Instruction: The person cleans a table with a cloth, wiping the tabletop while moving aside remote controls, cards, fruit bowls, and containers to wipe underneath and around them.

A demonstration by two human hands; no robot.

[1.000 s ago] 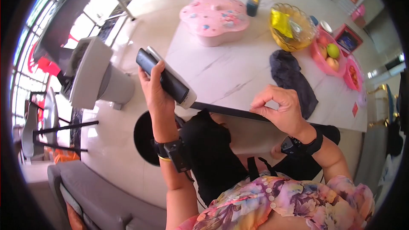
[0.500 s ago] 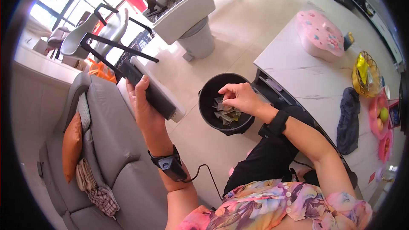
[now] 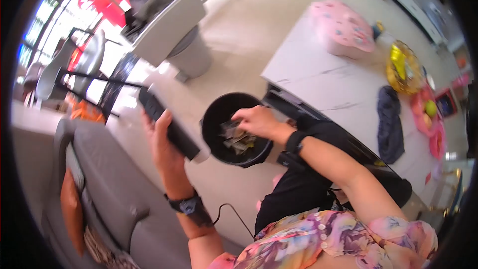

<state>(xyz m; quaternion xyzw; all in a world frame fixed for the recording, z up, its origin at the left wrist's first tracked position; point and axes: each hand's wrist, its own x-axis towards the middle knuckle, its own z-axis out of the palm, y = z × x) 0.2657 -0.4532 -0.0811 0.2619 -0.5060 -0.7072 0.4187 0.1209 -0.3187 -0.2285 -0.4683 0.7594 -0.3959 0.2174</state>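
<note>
Bin [image 3: 218, 112] plastic-looking; tabletop [image 3: 318, 80] smooth, marble-like; sofa [image 3: 112, 157] smooth, matt.

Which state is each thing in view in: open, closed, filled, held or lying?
Black bin: open, scraps inside
Pink box: lid on
Yellow basket: open, holding a yellow packet
Dark cloth: lying on the table
Black object: held in the left hand
Right hand: over the black bin, grip unclear

**Daylight from the Left**

Through my remote feed I see a barred window [image 3: 46, 17] at upper left, glaring white; the pale floor [image 3: 261, 20] shines beneath that brightness; black-framed grey chairs [image 3: 50, 80] stand near the window; at lower left I make out a grey sofa [image 3: 112, 164] with an orange cushion [image 3: 72, 206]; on the right, a white, grey-veined table [image 3: 318, 82]; beyond it, a low cabinet [image 3: 418, 12], blurred.
</note>
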